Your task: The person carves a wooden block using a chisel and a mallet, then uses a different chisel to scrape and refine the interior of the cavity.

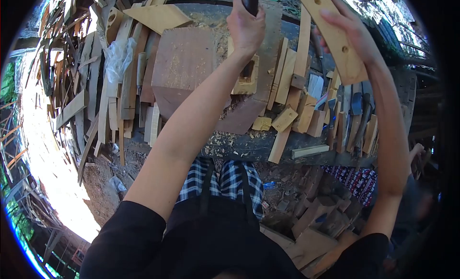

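1. The left hand (246, 26) is wrapped tight around a dark handle (250, 1), raised above the table (268, 147).
2. The right hand (352, 32) clasps a drilled wooden slat (335, 37), held aloft.
3. Below lie a mortised block (247, 82) and loose offcuts (284, 119).

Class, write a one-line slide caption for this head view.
Left hand grips a dark handle, right hand holds a drilled wooden board above a cluttered workbench.
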`<state>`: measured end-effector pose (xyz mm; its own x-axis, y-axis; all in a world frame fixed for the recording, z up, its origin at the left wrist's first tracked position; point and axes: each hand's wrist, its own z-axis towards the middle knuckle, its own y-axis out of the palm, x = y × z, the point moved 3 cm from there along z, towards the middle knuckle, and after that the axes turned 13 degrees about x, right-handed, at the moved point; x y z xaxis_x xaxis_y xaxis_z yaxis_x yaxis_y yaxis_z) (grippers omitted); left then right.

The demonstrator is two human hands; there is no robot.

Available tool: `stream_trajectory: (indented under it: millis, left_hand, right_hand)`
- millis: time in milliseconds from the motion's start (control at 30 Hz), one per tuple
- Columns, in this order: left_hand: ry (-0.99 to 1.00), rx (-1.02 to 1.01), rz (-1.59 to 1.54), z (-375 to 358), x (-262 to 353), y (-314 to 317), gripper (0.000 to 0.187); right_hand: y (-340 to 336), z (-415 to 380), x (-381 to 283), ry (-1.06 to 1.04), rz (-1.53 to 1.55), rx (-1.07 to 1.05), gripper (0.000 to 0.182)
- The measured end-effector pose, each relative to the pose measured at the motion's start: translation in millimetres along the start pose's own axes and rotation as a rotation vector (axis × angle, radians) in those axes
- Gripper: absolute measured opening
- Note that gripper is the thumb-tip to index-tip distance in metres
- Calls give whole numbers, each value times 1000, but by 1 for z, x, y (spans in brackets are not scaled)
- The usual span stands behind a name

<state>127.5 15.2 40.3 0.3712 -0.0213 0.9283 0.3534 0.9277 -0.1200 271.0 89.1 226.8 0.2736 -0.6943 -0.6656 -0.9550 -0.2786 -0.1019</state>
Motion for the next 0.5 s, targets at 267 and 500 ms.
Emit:
stream_trajectory:
  millis: [267,500]
  left_hand:
    - [-590,-367,-158,19,-16,-7,29]
    - [-608,-118,-409,9,-7,-34,32]
  right_hand:
    - [-45,44,229,-867,-288,270,72]
    - [-47,43,325,-699,-283,402,73]
